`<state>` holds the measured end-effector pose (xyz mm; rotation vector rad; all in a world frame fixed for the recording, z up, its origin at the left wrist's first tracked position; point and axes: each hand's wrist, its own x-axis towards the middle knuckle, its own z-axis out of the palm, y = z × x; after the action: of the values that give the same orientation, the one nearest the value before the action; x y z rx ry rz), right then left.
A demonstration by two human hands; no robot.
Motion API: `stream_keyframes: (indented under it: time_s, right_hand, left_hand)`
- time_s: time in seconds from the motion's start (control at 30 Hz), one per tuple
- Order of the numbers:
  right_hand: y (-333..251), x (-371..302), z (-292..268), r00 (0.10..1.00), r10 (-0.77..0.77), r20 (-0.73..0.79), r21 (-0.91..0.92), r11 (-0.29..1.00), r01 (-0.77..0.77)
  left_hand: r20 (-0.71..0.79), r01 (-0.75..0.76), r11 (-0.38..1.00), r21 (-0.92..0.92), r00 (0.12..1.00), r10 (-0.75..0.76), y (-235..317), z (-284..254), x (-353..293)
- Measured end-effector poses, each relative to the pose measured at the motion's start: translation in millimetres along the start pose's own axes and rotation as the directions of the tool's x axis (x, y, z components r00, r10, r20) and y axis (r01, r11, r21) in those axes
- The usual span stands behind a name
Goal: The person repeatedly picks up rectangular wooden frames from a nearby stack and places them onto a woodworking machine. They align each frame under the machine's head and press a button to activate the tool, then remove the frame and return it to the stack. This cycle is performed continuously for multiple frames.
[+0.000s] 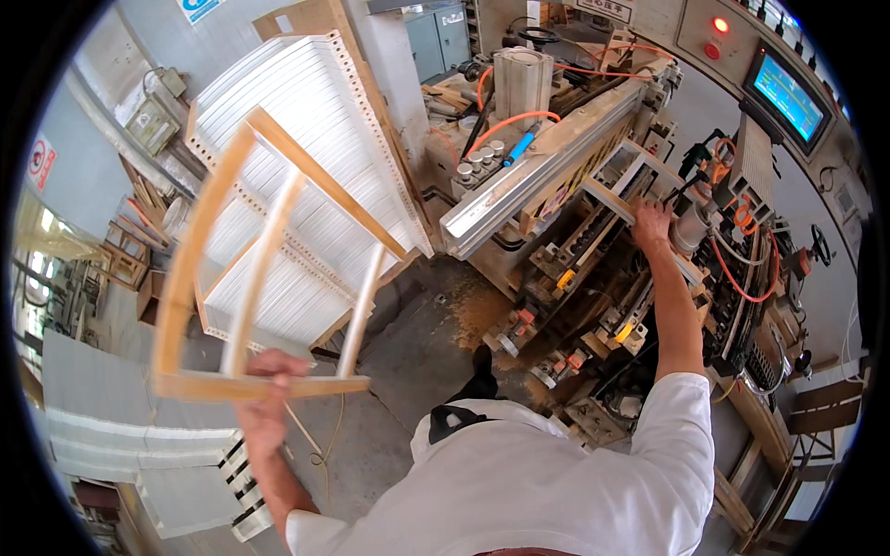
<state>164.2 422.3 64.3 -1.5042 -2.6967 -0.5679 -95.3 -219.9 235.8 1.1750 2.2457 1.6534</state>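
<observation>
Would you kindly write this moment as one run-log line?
Left hand: gripping wooden frame | Right hand: at pale frame on machine | Nearby: lit screen, stacked white slats

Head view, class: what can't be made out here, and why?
All in the head view:
- Palm of the right hand: hidden behind the hand's back.
- Fine detail of the left hand and the wooden frame it holds: blurred.
- Writing on the screen: too small.
- Far end of the pale panels: cut off by the dark rim.
</observation>
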Motion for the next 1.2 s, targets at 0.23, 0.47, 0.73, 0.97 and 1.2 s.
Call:
stream_keyframes:
  time_s: [0.23,0.47,0.73,0.97,1.2]
  right_hand:
    - [-3.3,-1.2,-3.4,0.997,0.064,0.05,-0.008,0.998,-0.063]
    - [-8.4,-17.0,-8.1,0.986,0.146,-0.08,0.074,0.987,-0.141]
    - [-104.1,-89.6,-96.3,0.912,0.24,-0.332,0.724,0.684,0.084]
    - [-196.5,-197.6,-120.0,0.945,0.289,-0.156,0.901,0.433,0.017]
    - [-242.9,-282.8,-70.8,0.877,0.434,0.207,0.879,0.311,-0.361]
  left_hand:
    - [-0.495,-0.268,0.951,-0.154,0.854,0.161,29.3,-125.8,78.4]
    - [-0.401,-0.331,0.691,-0.643,0.914,0.065,11.4,-230.2,242.9]
    - [-0.406,-0.237,0.564,-0.791,0.893,-0.194,-54.2,-265.9,494.8]
    - [-0.585,0.164,0.969,0.184,0.81,-0.026,-102.4,-240.3,565.6]
    - [-0.354,-0.298,0.906,0.3,0.848,0.396,-53.3,-165.9,501.0]
